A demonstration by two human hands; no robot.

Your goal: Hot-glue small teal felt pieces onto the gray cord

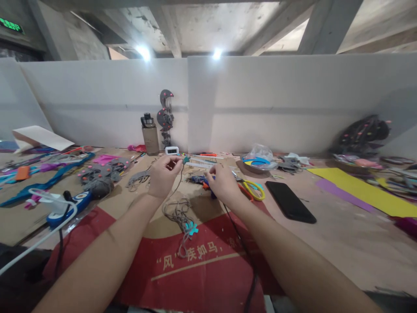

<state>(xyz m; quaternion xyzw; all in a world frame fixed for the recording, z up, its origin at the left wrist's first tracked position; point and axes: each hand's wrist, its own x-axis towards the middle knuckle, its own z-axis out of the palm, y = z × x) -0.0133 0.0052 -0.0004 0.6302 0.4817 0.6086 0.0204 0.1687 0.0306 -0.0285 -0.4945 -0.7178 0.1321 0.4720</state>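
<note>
Just left of my hands, against the white board, stands a tinted bottle (150, 138) with its dark cap on; I can't tell whether anything is in it. In front of it, my left hand (162, 176) has thumb and forefinger pressed together on the grey cord (177, 213), which hangs from the fingertips into a loose tangle on the cardboard (202, 287). At those same fingertips sits a small green piece (186, 160), touching or nearly so. I judge it best to pinch close to that piece, keep the strand slack and leave the tangle free to pay out, since a tug could snag it. My right hand (223, 180) hovers a little apart, fingers curled with their tips near each other; whether they grip anything I can't tell. It should stay clear of the blue-and-orange item under it and come in gently. Farther right, a round bowl (250, 169) carries clear crumpled plastic and something blue and yellow, and a shallow dish (355, 168) near the worktop's (339, 243) back edge has pinkish pieces in it.
</note>
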